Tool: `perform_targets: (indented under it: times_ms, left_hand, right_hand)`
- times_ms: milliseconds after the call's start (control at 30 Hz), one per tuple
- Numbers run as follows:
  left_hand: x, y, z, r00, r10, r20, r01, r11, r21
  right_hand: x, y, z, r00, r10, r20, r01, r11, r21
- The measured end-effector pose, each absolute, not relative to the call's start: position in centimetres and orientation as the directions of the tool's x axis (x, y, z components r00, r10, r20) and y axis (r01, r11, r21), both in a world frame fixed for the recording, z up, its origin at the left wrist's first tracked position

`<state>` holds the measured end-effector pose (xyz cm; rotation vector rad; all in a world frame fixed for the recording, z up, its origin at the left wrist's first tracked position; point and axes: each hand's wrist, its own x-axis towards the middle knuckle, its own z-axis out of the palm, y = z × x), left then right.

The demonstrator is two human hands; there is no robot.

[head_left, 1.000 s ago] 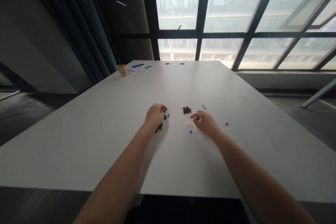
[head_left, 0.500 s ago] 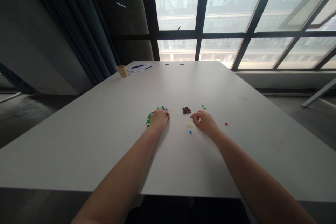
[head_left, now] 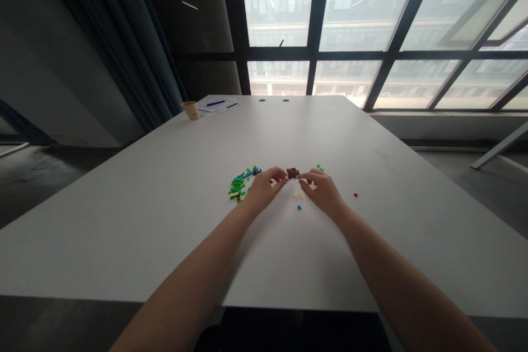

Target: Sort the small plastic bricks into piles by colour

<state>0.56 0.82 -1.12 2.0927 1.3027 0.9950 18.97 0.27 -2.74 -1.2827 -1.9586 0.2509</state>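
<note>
L hand (head_left: 264, 190), R hand (head_left: 324, 192) at brown bricks (head_left: 292, 173), frame centre
Fingers (head_left: 284, 176) at its edges, grip unclear; seems light, stiff, take by sides

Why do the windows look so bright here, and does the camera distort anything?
In the head view, the windows are overexposed, washing out the buildings outside; the curtain falls dark; the wide lens slants the table edges steeply; the left hand and right hand cast soft shadows.

My left hand (head_left: 264, 191) and right hand (head_left: 324, 192) flank a brick cluster (head_left: 292, 173) on the table (head_left: 165, 242).
Loose bricks (head_left: 238, 184) lie just left of my left hand; a cup (head_left: 190, 110) and papers (head_left: 218, 105) sit far behind.
</note>
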Motion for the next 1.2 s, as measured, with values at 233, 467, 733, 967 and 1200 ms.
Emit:
perform_targets:
  times_ms: [233, 467, 733, 967, 1200]
  left_hand:
    - [0.7, 0.6, -1.2, 0.322, 0.895, 0.308, 0.468, -0.433, 0.77]
    - [0.8, 0.5, -1.1, 0.341, 0.888, 0.308, 0.45, -0.441, 0.776]
    - [0.8, 0.5, -1.2, 0.355, 0.888, 0.294, 0.462, -0.44, 0.77]
    - [0.1, 1.5, -1.9, 0.256, 0.909, 0.329, 0.634, -0.415, 0.653]
    - [-1.8, 2.0, -2.4, 0.102, 0.976, 0.191, 0.943, -0.156, 0.295]
  right_hand:
    - [18.6, 0.1, -2.7, -0.257, 0.796, 0.549, 0.645, 0.564, -0.516]
    - [18.5, -0.1, -2.6, -0.289, 0.779, 0.557, 0.632, 0.592, -0.499]
    - [18.4, -0.3, -2.6, -0.296, 0.782, 0.549, 0.634, 0.591, -0.499]
    - [19.6, 0.7, -2.9, -0.138, 0.849, 0.509, 0.739, 0.43, -0.518]
    - [19.6, 1.7, -4.0, 0.035, 0.952, 0.305, 0.886, 0.112, -0.45]
